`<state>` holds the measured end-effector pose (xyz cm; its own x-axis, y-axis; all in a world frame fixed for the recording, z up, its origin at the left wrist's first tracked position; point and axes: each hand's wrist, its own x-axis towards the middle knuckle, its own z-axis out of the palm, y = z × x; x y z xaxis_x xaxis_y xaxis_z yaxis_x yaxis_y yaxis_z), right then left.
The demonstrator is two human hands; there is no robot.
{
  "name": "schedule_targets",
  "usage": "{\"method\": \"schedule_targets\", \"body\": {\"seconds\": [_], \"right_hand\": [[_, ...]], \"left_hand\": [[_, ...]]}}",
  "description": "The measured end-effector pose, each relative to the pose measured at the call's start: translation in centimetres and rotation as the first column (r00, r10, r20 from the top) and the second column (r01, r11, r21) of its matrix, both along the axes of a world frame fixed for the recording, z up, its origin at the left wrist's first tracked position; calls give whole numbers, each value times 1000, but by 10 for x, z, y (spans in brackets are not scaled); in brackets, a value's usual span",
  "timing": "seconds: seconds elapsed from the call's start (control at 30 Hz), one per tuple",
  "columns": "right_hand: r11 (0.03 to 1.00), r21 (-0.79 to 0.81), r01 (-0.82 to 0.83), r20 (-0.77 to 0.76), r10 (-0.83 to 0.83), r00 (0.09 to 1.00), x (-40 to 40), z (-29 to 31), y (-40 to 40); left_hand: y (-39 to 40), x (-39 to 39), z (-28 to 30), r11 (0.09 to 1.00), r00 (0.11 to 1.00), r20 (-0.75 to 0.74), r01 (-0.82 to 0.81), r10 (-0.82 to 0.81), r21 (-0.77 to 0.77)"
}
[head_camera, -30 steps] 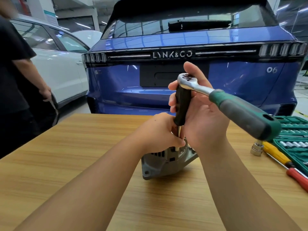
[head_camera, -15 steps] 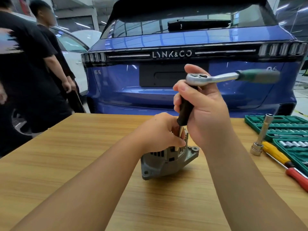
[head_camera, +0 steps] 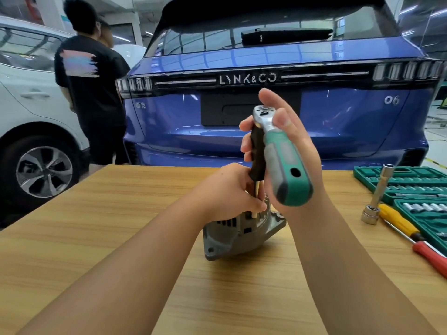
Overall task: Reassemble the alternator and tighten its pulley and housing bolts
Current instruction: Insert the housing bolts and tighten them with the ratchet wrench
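Behind the wooden tabletop (head_camera: 96,238) a blue car (head_camera: 278,131) is parked tail-on, and a white car (head_camera: 29,112) is seen at the far left. Two people in black shirts (head_camera: 92,93) are standing between the cars, backs turned.

Near the middle of the tabletop the grey alternator (head_camera: 237,233) is set, tilted, with a mounting ear pointed toward the camera. Its upper part is covered by the left hand (head_camera: 229,189), whose grip is curled down over the housing; a thin metal shaft (head_camera: 255,201) is pinched between its fingertips where it meets the alternator. Exactly which part the shaft enters cannot be told, being hidden by the fingers.

Above, a black tool body (head_camera: 257,155) is mounted on that shaft and is topped by the chrome head of a ratchet (head_camera: 283,163). The ratchet's green and grey handle is pointed toward the camera. The right hand (head_camera: 290,141) is wrapped behind the ratchet head and black body, fingers curled around them and the thumb laid across the chrome neck.

At the right edge a green socket case (head_camera: 416,189) is lying open. Just beside it a long chrome socket (head_camera: 377,197) is stood leaning, and a yellow screwdriver (head_camera: 396,223) and a red screwdriver (head_camera: 430,257) are laid on the wood.
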<state>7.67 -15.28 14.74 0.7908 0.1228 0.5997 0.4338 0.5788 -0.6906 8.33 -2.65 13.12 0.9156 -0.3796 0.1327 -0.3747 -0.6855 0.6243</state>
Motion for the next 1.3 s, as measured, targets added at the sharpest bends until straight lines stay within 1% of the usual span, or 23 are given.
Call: {"method": "schedule_targets", "body": {"seconds": [0.07, 0.13, 0.2, 0.23, 0.3, 0.37, 0.4, 0.47, 0.53, 0.6, 0.67, 0.73, 0.9, 0.97, 1.0, 1.03, 1.1, 1.2, 1.27, 1.3], "right_hand": [[992, 3, 122, -42, -122, 992, 0, 1, 2], [960, 0, 279, -54, -278, 959, 4, 1, 3], [928, -8, 372, -66, -372, 926, 10, 0, 1], [928, -24, 372, -83, -373, 924, 11, 0, 1], [966, -38, 254, -100, -257, 961, 12, -1, 0], [988, -22, 153, -47, -154, 987, 14, -3, -2], [988, -30, 155, 15, -154, 988, 14, -5, -2], [975, -52, 215, 145, -206, 968, 12, -6, 1], [960, -68, 272, 205, -253, 945, 10, -9, 4], [958, -96, 269, 181, -249, 951, 8, -8, 4], [986, -101, 135, 91, -126, 988, 8, -4, 2], [998, -54, 35, 38, -33, 999, 7, 2, 0], [998, -21, -56, 24, 56, 998, 9, -1, -2], [1000, -14, -25, -28, 24, 999, 9, -2, -2], [999, -32, 21, -42, -22, 999, 9, -3, -2], [996, -53, 73, -37, -75, 996, 9, -4, -2], [979, -73, 189, -27, -191, 981, 6, -5, 1], [925, -76, 373, -46, -377, 925, 7, -5, 8], [912, -85, 402, -124, -410, 903, 9, -3, 5], [932, -86, 353, -152, -362, 920, 10, -2, 0]], "left_hand": [[-3, 3, 0, 1000, 1000, 14, 5, -6, 30], [-6, 6, -1, 994, 1000, 25, 15, -17, 106], [-7, 8, -1, 988, 999, 33, 19, -24, 151], [-6, 9, -1, 988, 999, 33, 14, -19, 151], [-5, 12, -2, 990, 1000, 27, -5, 1, 142], [-3, 14, -3, 991, 999, 27, -21, 18, 132], [-3, 14, -3, 991, 999, 28, -23, 19, 128], [-3, 14, -4, 992, 1000, 26, -19, 16, 124], [-2, 14, -4, 992, 1000, 27, -15, 12, 121], [-3, 13, -5, 994, 999, 29, -20, 17, 111], [-2, 11, -5, 994, 999, 36, -35, 32, 102], [-1, 11, -7, 994, 998, 38, -48, 44, 95], [-1, 12, -7, 995, 999, 36, -42, 39, 90], [-2, 13, -8, 998, 999, 24, -46, 45, 45], [-3, 14, -9, 999, 999, 7, -52, 52, 11], [-4, 15, -10, 998, 998, 2, -56, 56, 11], [-5, 15, -8, 995, 999, 20, -40, 38, 90], [-5, 10, -7, 995, 1000, 17, 15, -17, 96], [-6, 10, -7, 996, 1000, 20, 19, -21, 85], [-6, 10, -7, 996, 1000, 21, 16, -18, 91]]}}
